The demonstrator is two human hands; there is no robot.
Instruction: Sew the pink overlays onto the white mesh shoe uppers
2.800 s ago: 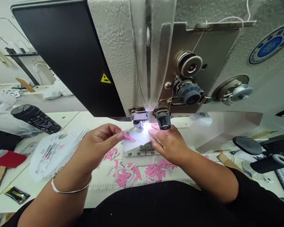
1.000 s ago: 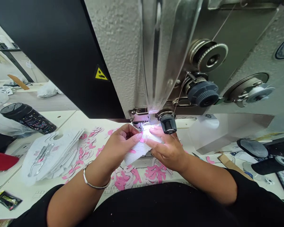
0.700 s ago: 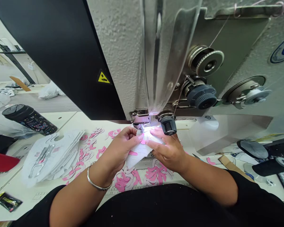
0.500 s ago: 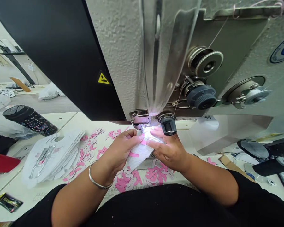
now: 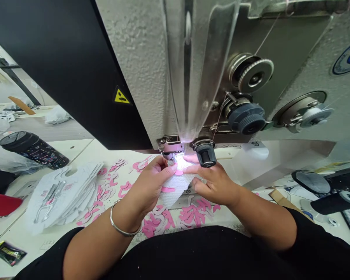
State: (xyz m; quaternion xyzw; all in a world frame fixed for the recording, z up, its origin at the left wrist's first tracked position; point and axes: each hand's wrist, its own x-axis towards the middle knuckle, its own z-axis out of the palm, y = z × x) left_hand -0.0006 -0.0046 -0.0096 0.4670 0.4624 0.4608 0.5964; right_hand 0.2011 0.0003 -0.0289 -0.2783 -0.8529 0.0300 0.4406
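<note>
A white textured fabric piece point(image 5: 175, 190) with pink patches point(image 5: 167, 189) lies under the lit needle area of a sewing machine point(image 5: 142, 58). My left hand point(image 5: 148, 181) pinches its left edge between thumb and fingers, close to the presser foot point(image 5: 172, 155). From the other side, my right hand point(image 5: 211, 181) rests spread fingertips on the fabric, with a lower finger bent near its right edge. A dark tension knob point(image 5: 205, 153) covers part of the right fingers. Glare washes out the stitching spot.
Pink and white cut pieces point(image 5: 192, 214) are scattered around the fabric. At left stand a stack of white bib-shaped pieces point(image 5: 61, 194), a black bottle point(image 5: 32, 149) and a small black packet point(image 5: 8, 252). A black thread cone point(image 5: 336, 203) lies at right.
The fabric has turned slightly and shifted a little under the foot. My right fingers have slid and spread on it; the left pinch stays. The camera view has shifted slightly.
</note>
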